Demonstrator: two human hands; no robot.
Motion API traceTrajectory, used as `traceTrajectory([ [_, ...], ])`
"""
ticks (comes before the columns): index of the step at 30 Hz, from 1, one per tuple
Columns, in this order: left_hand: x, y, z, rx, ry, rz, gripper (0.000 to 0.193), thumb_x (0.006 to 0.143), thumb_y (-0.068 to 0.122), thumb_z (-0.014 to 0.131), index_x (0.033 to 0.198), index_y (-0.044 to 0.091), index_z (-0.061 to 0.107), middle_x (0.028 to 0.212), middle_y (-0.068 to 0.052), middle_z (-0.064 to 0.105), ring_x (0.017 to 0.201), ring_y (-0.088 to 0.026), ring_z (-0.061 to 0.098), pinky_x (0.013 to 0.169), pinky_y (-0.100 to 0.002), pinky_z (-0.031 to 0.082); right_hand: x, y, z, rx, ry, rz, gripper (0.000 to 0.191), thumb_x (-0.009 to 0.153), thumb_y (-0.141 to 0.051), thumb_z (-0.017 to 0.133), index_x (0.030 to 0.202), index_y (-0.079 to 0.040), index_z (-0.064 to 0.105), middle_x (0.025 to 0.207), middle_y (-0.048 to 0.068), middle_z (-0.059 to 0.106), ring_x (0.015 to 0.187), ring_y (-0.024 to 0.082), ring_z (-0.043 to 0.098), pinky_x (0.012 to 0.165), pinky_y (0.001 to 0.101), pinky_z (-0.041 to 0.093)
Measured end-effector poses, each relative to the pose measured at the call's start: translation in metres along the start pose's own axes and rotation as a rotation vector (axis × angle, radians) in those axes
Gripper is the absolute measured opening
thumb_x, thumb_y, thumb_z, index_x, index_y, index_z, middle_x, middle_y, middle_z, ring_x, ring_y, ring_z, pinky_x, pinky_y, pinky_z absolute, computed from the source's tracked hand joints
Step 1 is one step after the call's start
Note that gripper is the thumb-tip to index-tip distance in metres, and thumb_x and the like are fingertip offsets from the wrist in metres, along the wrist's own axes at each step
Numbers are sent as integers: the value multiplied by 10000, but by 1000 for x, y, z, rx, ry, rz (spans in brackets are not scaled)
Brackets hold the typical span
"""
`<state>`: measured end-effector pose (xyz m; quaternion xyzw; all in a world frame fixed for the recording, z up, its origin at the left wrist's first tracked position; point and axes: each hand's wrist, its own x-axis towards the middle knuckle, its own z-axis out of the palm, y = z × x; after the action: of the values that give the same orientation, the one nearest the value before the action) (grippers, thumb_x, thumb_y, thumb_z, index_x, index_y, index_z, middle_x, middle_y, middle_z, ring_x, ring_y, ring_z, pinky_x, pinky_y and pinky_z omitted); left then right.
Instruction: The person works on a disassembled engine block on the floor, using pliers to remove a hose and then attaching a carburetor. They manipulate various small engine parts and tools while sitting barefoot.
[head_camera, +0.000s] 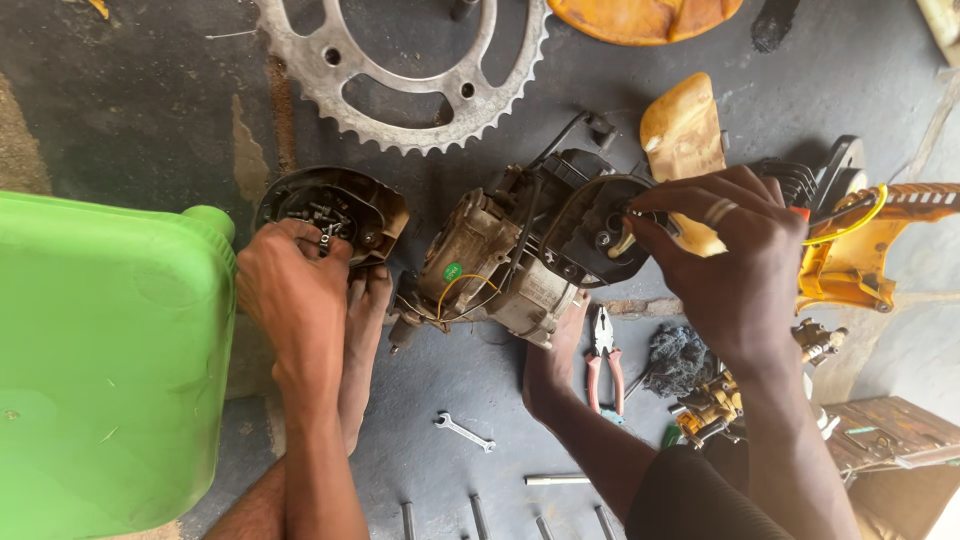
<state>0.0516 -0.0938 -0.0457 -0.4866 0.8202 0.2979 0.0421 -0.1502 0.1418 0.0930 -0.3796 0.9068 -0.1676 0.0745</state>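
Worker seated on workshop floor: right hand (735, 265) pinches small part at open end of engine (520, 255), long axis running left-right between hands; left hand (295, 290), fingers curled, picks among bolts in rusty cover (350, 205), just left of engine

Left hand (295, 290) at near left, palm down, fingers curled and dipped forward, forearm running straight back. Right hand (730, 265) at right, wrist bent, fingertips pinched together leftward, ring on one finger.
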Motion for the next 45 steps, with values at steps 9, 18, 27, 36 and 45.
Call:
traceTrajectory([
  [9,-12,36,-32,-228,-22,177,182,805,-7,805,944,-88,720,916,-225,740,759,-305,742,667,-399,570,-4,6,5,-44,-16,-17,159,891,-49,881,1020,-61,790,1018,57,768,935,226,672,900,378,511],
  [18,-18,65,-51,-343,-74,177,127,835,-4,766,929,-64,705,892,-191,746,759,-270,752,687,-380,570,0,0,0,-31,-70,7,175,929,-62,841,1081,-49,754,1043,90,756,1002,254,699,872,391,549],
  [27,-32,88,-62,-404,-117,159,119,833,-23,740,933,-59,687,849,-153,745,741,-199,739,677,-352,558,13,-1,-4,-160,-201,-131,156,920,-59,805,1031,12,721,909,113,727,894,273,638,911,418,498],
  [36,-37,100,-68,-468,-181,161,93,848,-8,743,927,-26,697,806,-103,741,712,-153,708,642,-304,548,12,-5,-6,-130,-106,-179,81,882,-20,794,952,4,761,989,114,752,931,273,671,839,391,544],
  [45,-43,98,-69,-581,-262,137,148,881,-3,757,1023,-22,721,887,-76,768,797,-104,713,732,-228,588,4,5,10,-167,-47,-150,71,853,-71,808,915,-35,816,883,92,761,787,216,681,710,347,568],
])
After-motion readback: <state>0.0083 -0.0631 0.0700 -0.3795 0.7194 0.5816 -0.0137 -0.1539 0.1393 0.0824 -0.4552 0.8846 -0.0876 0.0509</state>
